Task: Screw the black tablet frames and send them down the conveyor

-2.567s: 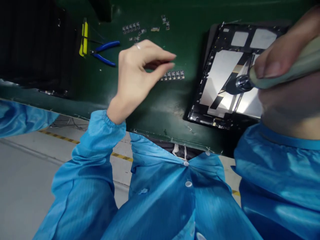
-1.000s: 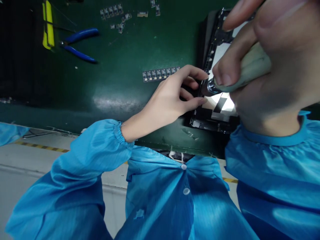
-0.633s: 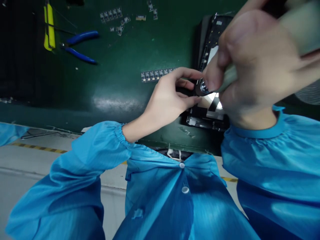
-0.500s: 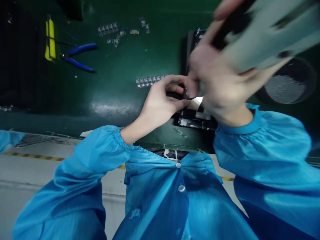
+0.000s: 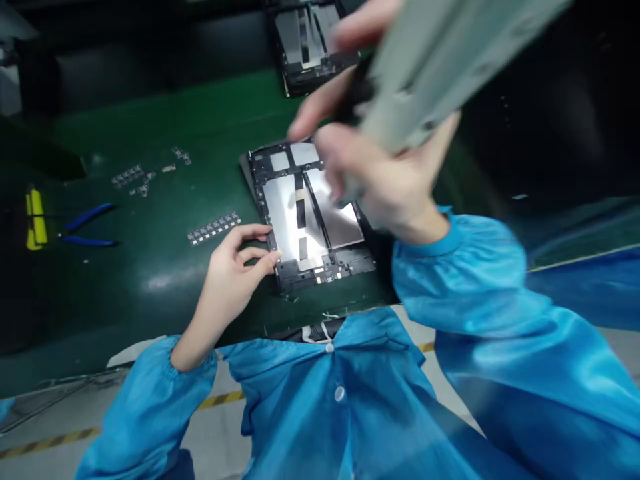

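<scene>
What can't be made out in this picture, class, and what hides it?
All in the head view:
Handheld tool: tip lost in blur by the right hand; far end cut off by the top edge.
Left hand: anything between its fingertips, too small.
Circuit-board strip: markings, too small.
Rear opened device: far end, top edge.

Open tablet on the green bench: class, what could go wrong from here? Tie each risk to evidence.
The pale handheld tool in the right hand is near the tablet's exposed internals; a slip might scratch them. The left hand touches the tablet's edge and could nudge it. The circuit-board strip beside that hand might get knocked.
</scene>
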### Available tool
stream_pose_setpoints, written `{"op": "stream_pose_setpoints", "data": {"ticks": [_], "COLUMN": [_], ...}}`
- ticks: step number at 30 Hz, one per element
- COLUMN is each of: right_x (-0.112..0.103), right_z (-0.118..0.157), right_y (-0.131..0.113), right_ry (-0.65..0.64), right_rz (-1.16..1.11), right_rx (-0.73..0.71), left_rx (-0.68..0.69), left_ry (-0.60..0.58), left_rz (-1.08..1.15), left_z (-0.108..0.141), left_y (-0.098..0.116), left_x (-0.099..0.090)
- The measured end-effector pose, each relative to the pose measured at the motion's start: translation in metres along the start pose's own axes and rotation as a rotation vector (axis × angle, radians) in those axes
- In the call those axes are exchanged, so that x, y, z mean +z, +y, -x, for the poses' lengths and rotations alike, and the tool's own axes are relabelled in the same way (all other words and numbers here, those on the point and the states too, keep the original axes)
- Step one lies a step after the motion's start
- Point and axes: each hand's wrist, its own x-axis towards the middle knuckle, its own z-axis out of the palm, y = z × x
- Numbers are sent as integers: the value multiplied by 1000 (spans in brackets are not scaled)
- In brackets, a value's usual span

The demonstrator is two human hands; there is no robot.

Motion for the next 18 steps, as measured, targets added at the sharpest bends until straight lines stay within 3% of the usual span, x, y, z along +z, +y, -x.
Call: {"op": "stream_pose_setpoints", "data": {"ticks": [1, 3, 7, 11, 18], "right_x": [-20, -56, -89, -87, -83], "right_z": [0, 0, 1, 4, 8], "right_y": [19, 58, 109, 110, 97], "right_ry": [100, 244, 265, 255, 252], "right_rz": [-158, -247, -280, -272, -236], "right_rx": [-64, -184, -258, -232, -151], "left_rx": [-8, -31, -133, -198, -104], "left_ry": [-23, -96, -290, -351, -311], "left_rz": [-20, -101, -311, -335, -306], "left_z": [0, -5, -30, -46, -36], "left_y": [1, 9, 32, 40, 26], "left_x": [0, -3, -18, -27, -29]}}
